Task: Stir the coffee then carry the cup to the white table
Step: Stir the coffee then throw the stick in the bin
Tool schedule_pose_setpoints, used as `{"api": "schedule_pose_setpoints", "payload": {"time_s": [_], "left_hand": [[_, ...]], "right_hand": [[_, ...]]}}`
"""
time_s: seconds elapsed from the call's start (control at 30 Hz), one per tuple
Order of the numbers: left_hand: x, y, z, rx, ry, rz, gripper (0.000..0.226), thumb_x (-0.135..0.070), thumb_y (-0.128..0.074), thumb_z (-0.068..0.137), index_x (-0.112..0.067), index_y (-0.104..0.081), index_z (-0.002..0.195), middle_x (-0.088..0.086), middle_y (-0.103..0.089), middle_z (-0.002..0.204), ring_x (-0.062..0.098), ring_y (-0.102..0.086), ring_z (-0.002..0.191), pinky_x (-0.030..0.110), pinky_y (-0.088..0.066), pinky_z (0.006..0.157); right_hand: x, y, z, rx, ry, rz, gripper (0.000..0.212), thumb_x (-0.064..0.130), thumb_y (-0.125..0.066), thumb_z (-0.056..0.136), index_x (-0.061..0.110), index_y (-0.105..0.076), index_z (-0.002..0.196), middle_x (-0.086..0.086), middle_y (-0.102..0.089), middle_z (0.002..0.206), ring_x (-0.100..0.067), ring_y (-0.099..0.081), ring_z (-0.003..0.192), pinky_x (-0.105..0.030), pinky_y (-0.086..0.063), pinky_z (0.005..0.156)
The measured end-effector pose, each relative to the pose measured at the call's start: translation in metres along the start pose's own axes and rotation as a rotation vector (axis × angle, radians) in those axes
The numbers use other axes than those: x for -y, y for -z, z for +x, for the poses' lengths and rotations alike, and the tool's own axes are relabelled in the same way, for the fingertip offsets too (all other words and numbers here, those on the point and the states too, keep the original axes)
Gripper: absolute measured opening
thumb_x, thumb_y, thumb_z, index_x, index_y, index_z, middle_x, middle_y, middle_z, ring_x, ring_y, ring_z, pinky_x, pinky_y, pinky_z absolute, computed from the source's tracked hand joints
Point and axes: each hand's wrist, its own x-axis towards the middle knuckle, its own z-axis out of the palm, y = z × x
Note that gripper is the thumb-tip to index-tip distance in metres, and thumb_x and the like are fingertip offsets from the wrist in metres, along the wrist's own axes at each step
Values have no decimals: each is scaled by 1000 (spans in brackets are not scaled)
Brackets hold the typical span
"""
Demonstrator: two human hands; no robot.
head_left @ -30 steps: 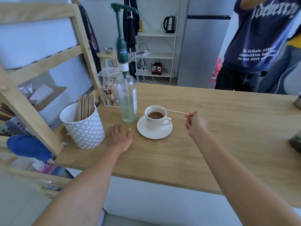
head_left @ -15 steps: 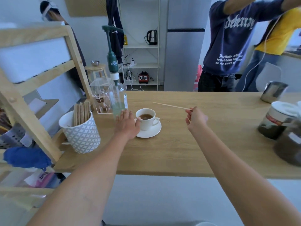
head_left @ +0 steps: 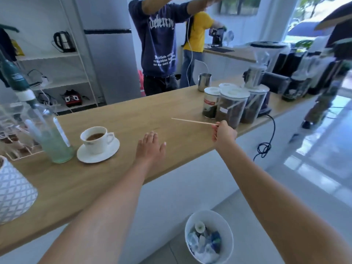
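A white coffee cup [head_left: 96,141] with brown coffee stands on a white saucer [head_left: 99,154] on the wooden counter [head_left: 133,119], at the left. My left hand [head_left: 150,147] lies flat and open on the counter, right of the saucer and apart from it. My right hand [head_left: 224,133] is over the counter's near edge, pinching a thin wooden stir stick [head_left: 192,121] that points left, level and clear of the cup.
A syrup pump bottle [head_left: 51,138] stands left of the cup, a patterned white holder [head_left: 13,191] at the far left. Lidded jars [head_left: 232,105] and a steel pitcher [head_left: 204,81] stand to the right. A white waste bin [head_left: 209,235] sits on the floor below. Two people stand behind the counter.
The view has swung right. My left hand has moved from beside the cup to the counter right of the saucer. My right hand still holds the stick, now farther from the cup.
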Motion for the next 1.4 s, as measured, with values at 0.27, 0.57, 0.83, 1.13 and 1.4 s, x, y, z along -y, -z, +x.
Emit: {"api": "schedule_pose_setpoints", "payload": {"time_s": [0.27,0.57,0.83,1.13,1.4], "left_hand": [[-72,-42,-11,97,-157,-16,62,-40,-27,101,-6,-19,152,10,-14,162,27,-14,149,43,-15,119],[-83,-81,-25,154,-120,38,63,-40,-23,101,-7,-12,154,8,-7,163,25,-5,150,44,-7,121],[-80,-97,-32,98,-126,113,65,-40,-19,102,-8,2,154,6,5,163,22,6,151,41,3,122],[-77,-105,-33,54,-139,177,68,-41,-21,101,-8,7,153,6,10,163,21,9,150,41,6,122],[-76,-102,-32,85,-148,180,67,-39,-20,102,-8,8,153,6,11,163,21,11,150,40,6,121]], "right_hand": [[4,97,21,-141,106,-81,25,17,-49,85,17,-55,61,-4,-64,72,-14,-44,60,-24,-35,54],[-31,150,29,-164,410,-686,23,19,-49,87,5,-67,91,3,-59,71,-6,-48,59,-21,-33,49],[-106,173,39,85,379,-1208,21,19,-49,81,11,-69,81,-5,-72,79,-27,-65,79,-32,-49,65],[-164,213,50,272,-27,-1418,51,25,-51,89,13,-49,139,-10,-60,134,-26,-54,125,-30,-42,104],[-143,206,44,270,171,-1422,48,26,-35,99,12,-40,144,-10,-46,148,-27,-42,136,-34,-34,109]]}}
